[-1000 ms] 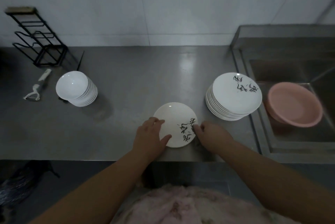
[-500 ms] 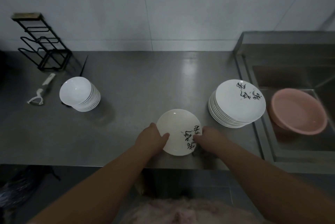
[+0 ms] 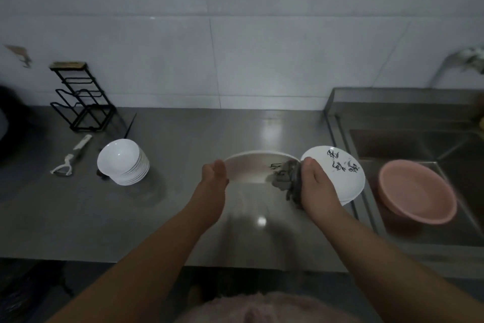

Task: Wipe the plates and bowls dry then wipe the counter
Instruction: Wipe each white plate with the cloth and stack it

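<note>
Two bare forearms reach out over a grey stainless-steel counter. The left hand grips the near-left rim of a round white plate with black brush lettering, held tilted above the counter. The right hand is curled around a crumpled grey cloth, which is pressed against the plate's right side over the lettering. Just behind the right hand, a stack of white plates with the same black lettering sits at the counter's right edge, beside a steel sink. A round pink plastic basin rests in the sink. On the left of the counter stands a stack of plain white bowls, leaning slightly. Beyond it lie a white-handled peeler and, nearer the wall, a black wire rack. A white tiled wall closes the scene, with a tap blurred at far right.
</note>
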Available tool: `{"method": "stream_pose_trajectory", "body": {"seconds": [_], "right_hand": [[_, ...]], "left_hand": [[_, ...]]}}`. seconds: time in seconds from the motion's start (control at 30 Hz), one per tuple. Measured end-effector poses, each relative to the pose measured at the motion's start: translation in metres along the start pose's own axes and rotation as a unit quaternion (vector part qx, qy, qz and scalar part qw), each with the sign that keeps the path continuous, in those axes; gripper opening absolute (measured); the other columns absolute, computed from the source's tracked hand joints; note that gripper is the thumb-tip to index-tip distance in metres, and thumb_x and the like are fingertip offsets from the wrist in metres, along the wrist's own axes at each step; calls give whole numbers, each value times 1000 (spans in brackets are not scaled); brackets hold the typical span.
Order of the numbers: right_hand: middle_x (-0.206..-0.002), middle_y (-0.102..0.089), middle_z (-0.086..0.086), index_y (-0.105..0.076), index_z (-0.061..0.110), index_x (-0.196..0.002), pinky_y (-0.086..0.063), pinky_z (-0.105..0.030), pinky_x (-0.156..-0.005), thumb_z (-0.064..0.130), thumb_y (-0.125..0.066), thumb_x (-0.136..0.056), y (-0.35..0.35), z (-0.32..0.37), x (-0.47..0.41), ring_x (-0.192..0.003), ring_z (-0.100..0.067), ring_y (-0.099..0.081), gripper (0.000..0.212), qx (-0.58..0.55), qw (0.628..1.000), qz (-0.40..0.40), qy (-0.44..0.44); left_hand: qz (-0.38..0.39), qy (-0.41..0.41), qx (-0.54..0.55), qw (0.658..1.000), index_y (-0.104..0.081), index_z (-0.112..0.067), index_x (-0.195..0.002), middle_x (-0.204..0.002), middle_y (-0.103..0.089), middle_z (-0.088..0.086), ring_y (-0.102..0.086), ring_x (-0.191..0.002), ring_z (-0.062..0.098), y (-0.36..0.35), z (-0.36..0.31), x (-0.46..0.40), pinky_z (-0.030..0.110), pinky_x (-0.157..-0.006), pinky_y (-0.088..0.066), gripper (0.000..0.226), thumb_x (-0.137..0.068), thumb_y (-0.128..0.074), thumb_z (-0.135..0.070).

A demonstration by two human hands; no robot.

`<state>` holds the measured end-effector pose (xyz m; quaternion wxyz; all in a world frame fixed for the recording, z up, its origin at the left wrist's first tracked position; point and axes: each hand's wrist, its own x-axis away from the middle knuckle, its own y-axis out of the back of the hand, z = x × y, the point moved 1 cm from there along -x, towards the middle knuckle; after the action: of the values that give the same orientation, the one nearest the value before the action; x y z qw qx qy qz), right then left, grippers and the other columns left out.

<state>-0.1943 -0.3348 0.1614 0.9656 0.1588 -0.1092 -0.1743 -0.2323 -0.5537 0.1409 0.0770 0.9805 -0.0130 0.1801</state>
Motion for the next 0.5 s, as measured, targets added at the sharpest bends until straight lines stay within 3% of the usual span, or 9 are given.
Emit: {"method": "stream_pose_trajectory", "body": {"seconds": [0.03,0.1,0.17,0.27,0.37,0.43,0.5], "right_hand": [[-74,-59,-3,-61,4,-104,-38,-4,-45,27,-34,-112,2,9,2,-51,6,-55,36,-22,1000,2,14],[-72,-61,-6,-62,9,-100,-40,-9,-46,28,-47,-108,6,18,3,-51,1,-54,26,-44,998,13,29],[-82,-64,-15,-63,17,-98,-45,-15,-48,28,-61,-101,6,23,1,-61,-9,-56,12,-52,998,23,38],[-88,-62,-19,-62,27,-104,-49,-18,-50,25,-69,-97,6,28,-3,-59,-8,-56,10,-18,997,32,72],[-81,-69,2,-59,32,-110,-56,-27,-62,35,-66,-98,7,38,-4,-59,-1,-66,14,64,993,28,94],[-77,-70,11,-58,33,-113,-53,-26,-76,38,-63,-99,7,44,-5,-71,3,-67,16,128,986,-16,108],[-89,-71,13,-61,34,-116,-53,-34,-90,38,-61,-98,6,51,-6,-88,0,-65,18,126,980,-87,126]], "left_hand": [[-5,14,73,997,-41,-18,-134,-128,-58,9,-61,-117,22,-1,-7,3,47,-110,-45,83,-85,-27,-84],[-17,30,161,986,-46,-12,-133,-127,-59,12,-62,-112,21,2,-19,8,41,-97,-54,59,-100,-39,-60],[-15,22,163,986,-47,-16,-131,-128,-59,10,-61,-109,24,8,-27,8,42,-83,-57,32,-105,-53,-33],[37,25,226,973,-46,-20,-137,-131,-61,7,-63,-114,30,21,-36,5,46,-77,-61,37,-103,-56,-11],[85,23,294,952,-56,-16,-135,-129,-69,10,-69,-110,32,30,-45,6,44,-72,-62,36,-101,-53,-4],[89,17,310,946,-57,-17,-136,-131,-68,11,-68,-114,35,36,-48,3,47,-74,-61,39,-99,-55,-3],[96,11,317,943,-56,-19,-138,-132,-67,10,-66,-117,37,42,-54,1,49,-76,-60,42,-99,-55,-3]]}}
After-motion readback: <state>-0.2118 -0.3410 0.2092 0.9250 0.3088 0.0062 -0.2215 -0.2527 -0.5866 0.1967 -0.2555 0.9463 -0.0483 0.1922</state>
